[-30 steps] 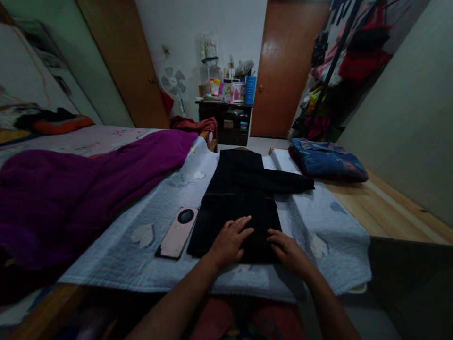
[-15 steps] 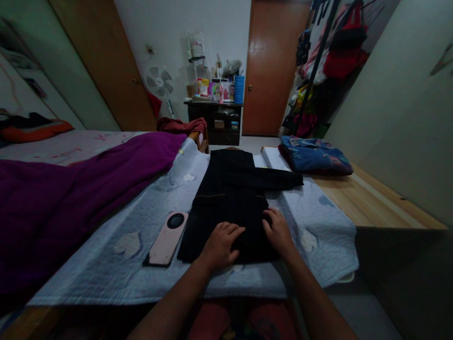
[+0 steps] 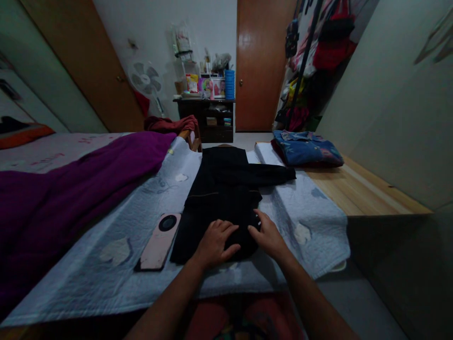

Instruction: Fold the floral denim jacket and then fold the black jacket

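A black long-sleeved garment (image 3: 219, 174) lies on the pale quilted cover, its lower part folded up near me. One sleeve (image 3: 272, 174) stretches out to the right. My left hand (image 3: 216, 241) rests palm down on the near part, fingers extended and thumb apart. My right hand (image 3: 268, 235) is at the garment's near right edge. Its thumb and index finger are spread on the black cloth, and its other fingers are partly hidden. A small whitish spot shows by those fingers. Left of the garment lies a pink phone (image 3: 155, 248), its round dark camera facing up.
The quilted cover (image 3: 116, 283) drapes over the surface's front edge. A purple blanket (image 3: 88, 189) lies to the left. At right, folded denim clothing (image 3: 306, 148) sits on a wooden board (image 3: 368, 189). A fan (image 3: 146, 78) and a dark cabinet (image 3: 184, 111) stand behind.
My right hand has moved slightly inward over the garment, its fingers spreading. The garment's near right edge has shifted inward. My left hand stays on the cloth, and the view has turned slightly right.
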Demonstrator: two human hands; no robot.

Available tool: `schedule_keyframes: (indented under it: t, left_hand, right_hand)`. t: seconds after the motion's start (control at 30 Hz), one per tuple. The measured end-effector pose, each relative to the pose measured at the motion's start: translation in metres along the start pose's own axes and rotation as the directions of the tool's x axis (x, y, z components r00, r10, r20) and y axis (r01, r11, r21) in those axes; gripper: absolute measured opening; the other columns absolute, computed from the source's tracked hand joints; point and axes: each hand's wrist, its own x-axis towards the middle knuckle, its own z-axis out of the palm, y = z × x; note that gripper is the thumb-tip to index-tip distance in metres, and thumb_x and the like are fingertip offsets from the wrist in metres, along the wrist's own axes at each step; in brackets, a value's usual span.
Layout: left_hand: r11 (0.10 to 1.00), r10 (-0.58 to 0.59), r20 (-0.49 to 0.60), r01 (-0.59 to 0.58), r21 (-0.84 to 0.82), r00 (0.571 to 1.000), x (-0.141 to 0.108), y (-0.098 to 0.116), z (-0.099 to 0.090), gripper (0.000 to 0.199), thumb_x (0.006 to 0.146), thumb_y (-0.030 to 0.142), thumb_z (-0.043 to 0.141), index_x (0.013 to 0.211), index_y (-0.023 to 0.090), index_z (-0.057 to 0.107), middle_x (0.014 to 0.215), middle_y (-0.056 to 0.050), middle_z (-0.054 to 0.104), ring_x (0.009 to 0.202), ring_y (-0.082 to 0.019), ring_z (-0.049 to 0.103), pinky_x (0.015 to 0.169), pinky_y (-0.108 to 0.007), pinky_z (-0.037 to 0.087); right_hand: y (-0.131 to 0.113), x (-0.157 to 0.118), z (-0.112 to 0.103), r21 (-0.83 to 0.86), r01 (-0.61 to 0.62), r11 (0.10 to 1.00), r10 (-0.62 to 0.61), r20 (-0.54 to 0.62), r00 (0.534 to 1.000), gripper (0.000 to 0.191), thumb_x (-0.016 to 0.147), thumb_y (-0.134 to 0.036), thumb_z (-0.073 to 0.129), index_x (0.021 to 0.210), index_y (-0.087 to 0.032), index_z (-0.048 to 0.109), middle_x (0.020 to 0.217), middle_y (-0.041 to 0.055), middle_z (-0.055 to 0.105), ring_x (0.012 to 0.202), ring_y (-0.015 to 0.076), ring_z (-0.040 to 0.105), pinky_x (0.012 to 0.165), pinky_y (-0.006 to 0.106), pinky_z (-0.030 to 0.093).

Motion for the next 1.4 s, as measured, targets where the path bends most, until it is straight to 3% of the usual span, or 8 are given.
schedule_keyframes:
  t: [0.3, 0.57, 0.77, 0.9, 0.97, 1.13, 1.27, 1.4]
  left_hand:
    - [0.997, -0.014, 0.005, 0.013, 0.081, 1.0, 0.003, 0.004, 0.003, 0.03, 0.09, 0.036, 0.046, 0.109, 0.02, 0.061, 0.112, -0.008, 0.059, 0.1, -0.026, 0.047, 0.091, -0.042, 0.038]
    - [0.995, -0.014, 0.007, 0.013, 0.094, 1.0, 0.003, 0.003, 0.004, 0.026, 0.089, 0.033, 0.045, 0.099, 0.019, 0.065, 0.107, -0.008, 0.059, 0.099, -0.025, 0.048, 0.09, -0.042, 0.039]
    - [0.997, -0.013, 0.003, 0.013, 0.077, 1.0, 0.0, 0.006, 0.001, 0.042, 0.089, 0.039, 0.052, 0.127, 0.022, 0.055, 0.122, -0.008, 0.058, 0.107, -0.026, 0.048, 0.096, -0.044, 0.037]
    - [0.997, -0.007, 0.0, 0.007, 0.075, 1.0, -0.002, 0.006, 0.0, 0.051, 0.087, 0.047, 0.054, 0.132, 0.023, 0.052, 0.125, -0.009, 0.057, 0.11, -0.027, 0.048, 0.099, -0.046, 0.035]
    - [0.997, -0.007, 0.0, 0.007, 0.071, 1.0, -0.002, 0.006, 0.0, 0.053, 0.086, 0.049, 0.056, 0.132, 0.023, 0.053, 0.124, -0.009, 0.057, 0.109, -0.027, 0.048, 0.099, -0.046, 0.035]
    - [0.998, -0.02, -0.012, 0.021, 0.061, 1.0, -0.003, 0.008, -0.004, 0.054, 0.085, 0.05, 0.057, 0.132, 0.023, 0.053, 0.124, -0.008, 0.058, 0.108, -0.026, 0.048, 0.098, -0.045, 0.036]
    - [0.999, -0.016, -0.024, 0.017, 0.043, 1.0, -0.004, 0.009, -0.004, 0.056, 0.085, 0.053, 0.056, 0.132, 0.023, 0.053, 0.123, -0.008, 0.059, 0.108, -0.026, 0.05, 0.099, -0.044, 0.037]
    - [0.999, -0.044, -0.097, 0.041, -0.031, 0.994, -0.006, 0.005, -0.003, 0.047, 0.089, 0.048, 0.053, 0.129, 0.024, 0.056, 0.124, -0.007, 0.059, 0.112, -0.023, 0.05, 0.099, -0.041, 0.039]
  right_hand:
    - [-0.05, -0.006, 0.027, -0.28, 0.144, 0.949, -0.129, 0.073, 0.989, 0.032, 0.083, -0.016, 0.05, 0.111, -0.017, 0.064, 0.104, 0.0094, 0.055, 0.096, 0.0196, 0.056, 0.089, 0.03, 0.046]
    - [-0.059, -0.005, 0.032, -0.399, 0.191, 0.897, -0.152, 0.127, 0.98, 0.024, 0.089, -0.019, 0.047, 0.107, -0.019, 0.064, 0.103, 0.0097, 0.055, 0.098, 0.0218, 0.053, 0.086, 0.031, 0.044]
    - [-0.047, -0.008, -0.01, -0.422, 0.114, 0.9, -0.055, 0.15, 0.987, 0.022, 0.084, -0.02, 0.051, 0.101, -0.02, 0.064, 0.1, 0.0067, 0.061, 0.088, 0.0177, 0.059, 0.078, 0.027, 0.043]
    - [-0.033, -0.003, -0.045, -0.624, 0.033, 0.781, 0.135, 0.221, 0.966, 0.022, 0.087, -0.032, 0.049, 0.088, -0.019, 0.068, 0.087, 0.0104, 0.068, 0.082, 0.023, 0.063, 0.074, 0.033, 0.042]
    - [-0.028, 0.005, -0.048, -0.676, 0.052, 0.735, 0.124, 0.21, 0.97, 0.025, 0.088, -0.032, 0.049, 0.09, -0.017, 0.069, 0.091, 0.0145, 0.069, 0.087, 0.0263, 0.063, 0.077, 0.036, 0.043]
    - [-0.014, 0.034, -0.006, -0.57, 0.19, 0.799, -0.182, 0.073, 0.981, 0.045, 0.091, -0.024, 0.043, 0.133, -0.009, 0.05, 0.144, 0.0192, 0.044, 0.135, 0.0295, 0.037, 0.107, 0.044, 0.032]
    - [0.013, 0.046, 0.032, -0.507, 0.148, 0.849, -0.125, 0.08, 0.989, 0.059, 0.093, -0.038, 0.043, 0.142, -0.006, 0.038, 0.151, 0.0212, 0.033, 0.142, 0.0307, 0.026, 0.112, 0.049, 0.025]
    - [0.04, 0.053, 0.037, -0.503, 0.169, 0.848, -0.103, 0.156, 0.982, 0.06, 0.091, -0.039, 0.044, 0.142, -0.007, 0.039, 0.151, 0.0218, 0.032, 0.142, 0.0317, 0.027, 0.111, 0.05, 0.027]
